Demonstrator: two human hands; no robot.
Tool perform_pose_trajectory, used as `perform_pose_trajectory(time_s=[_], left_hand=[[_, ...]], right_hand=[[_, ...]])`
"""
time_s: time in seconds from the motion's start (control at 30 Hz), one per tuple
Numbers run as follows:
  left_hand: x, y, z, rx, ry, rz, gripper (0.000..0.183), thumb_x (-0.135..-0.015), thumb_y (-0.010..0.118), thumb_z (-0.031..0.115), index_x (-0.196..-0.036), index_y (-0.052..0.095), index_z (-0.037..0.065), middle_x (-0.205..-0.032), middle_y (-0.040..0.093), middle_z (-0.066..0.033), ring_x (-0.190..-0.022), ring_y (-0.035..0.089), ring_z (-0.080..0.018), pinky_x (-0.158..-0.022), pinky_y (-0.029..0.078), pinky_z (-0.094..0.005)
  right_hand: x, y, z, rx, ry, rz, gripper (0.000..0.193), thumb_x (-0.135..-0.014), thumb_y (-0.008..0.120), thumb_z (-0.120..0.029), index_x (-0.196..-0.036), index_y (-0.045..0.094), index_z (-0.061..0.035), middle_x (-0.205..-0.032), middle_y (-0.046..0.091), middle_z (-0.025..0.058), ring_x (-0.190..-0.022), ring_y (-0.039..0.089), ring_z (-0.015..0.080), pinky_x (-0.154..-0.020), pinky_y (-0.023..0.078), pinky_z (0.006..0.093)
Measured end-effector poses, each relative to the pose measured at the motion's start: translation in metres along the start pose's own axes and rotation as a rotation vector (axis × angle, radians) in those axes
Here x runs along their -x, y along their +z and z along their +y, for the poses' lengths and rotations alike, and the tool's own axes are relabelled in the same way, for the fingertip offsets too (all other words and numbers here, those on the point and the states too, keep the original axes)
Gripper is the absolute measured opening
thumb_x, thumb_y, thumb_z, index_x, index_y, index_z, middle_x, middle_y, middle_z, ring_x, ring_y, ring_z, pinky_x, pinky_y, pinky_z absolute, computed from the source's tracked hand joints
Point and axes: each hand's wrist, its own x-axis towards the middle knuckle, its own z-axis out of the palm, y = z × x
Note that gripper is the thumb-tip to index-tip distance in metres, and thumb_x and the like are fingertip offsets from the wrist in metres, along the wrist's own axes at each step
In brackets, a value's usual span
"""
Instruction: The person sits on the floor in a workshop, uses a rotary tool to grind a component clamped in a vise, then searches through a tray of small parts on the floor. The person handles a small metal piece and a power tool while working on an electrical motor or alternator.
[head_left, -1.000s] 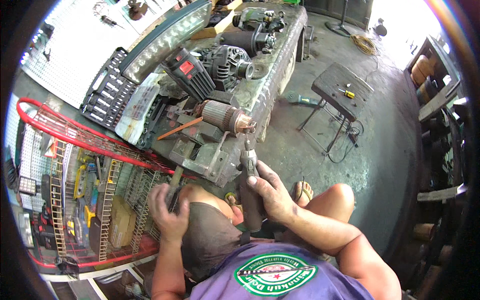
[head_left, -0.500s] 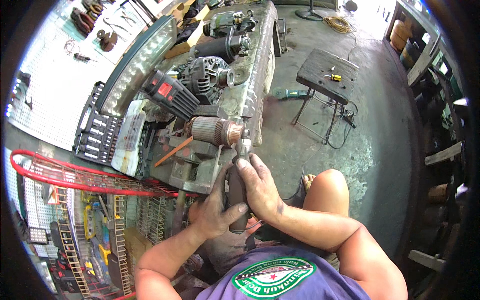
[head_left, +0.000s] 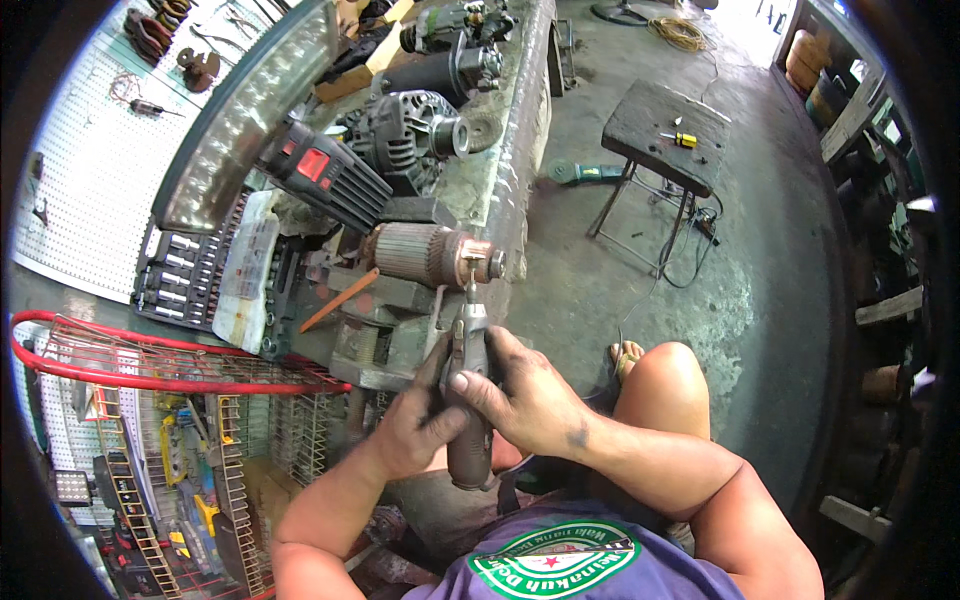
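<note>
Grey-metal vise (head_left: 408,345) sits left of centre on my feed, the copper-ended armature (head_left: 408,252) just above it. Near centre, I see the dark rotary tool (head_left: 468,455) wrapped by the closed right hand (head_left: 530,393) and left hand (head_left: 408,425), its slim bit (head_left: 472,289) at the copper; contact I cannot tell.

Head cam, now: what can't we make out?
Head view:
- Left hand: most fingertips hidden behind the rotary tool.
- Whether the bit touches the armature: too small to tell.
- Workbench's far end: cut off by the upper edge.
</note>
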Motion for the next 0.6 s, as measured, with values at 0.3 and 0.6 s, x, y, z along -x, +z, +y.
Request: perform_pose_trajectory(time_s=[0.3, 0.6], left_hand=[[-0.008, 0.005, -0.009, 0.349, -0.066, -0.036, 0.098, -0.102, 0.076, 0.048, -0.169, 0.024, -0.002, -0.158, 0.049, -0.0187, -0.147, 0.054, -0.0307, -0.122, 0.048, -0.0485], [-0.006, 0.006, -0.006, 0.360, -0.101, 0.031, 0.082, -0.099, 0.073, 0.050, -0.156, 0.040, 0.001, -0.136, 0.066, -0.0189, -0.116, 0.075, -0.0322, -0.100, 0.065, -0.0481]], right_hand=[[-0.006, -0.002, -0.001, 0.096, 0.075, 0.040, 0.053, -0.100, 0.078, -0.038, -0.118, 0.058, 0.0075, -0.098, 0.073, 0.0285, -0.093, 0.077, 0.0398, -0.081, 0.059, 0.0480], [-0.010, 0.000, -0.002, 0.104, 0.081, 0.064, 0.059, -0.097, 0.081, -0.040, -0.111, 0.052, 0.0097, -0.093, 0.073, 0.0367, -0.094, 0.075, 0.0533, -0.082, 0.060, 0.0538]])
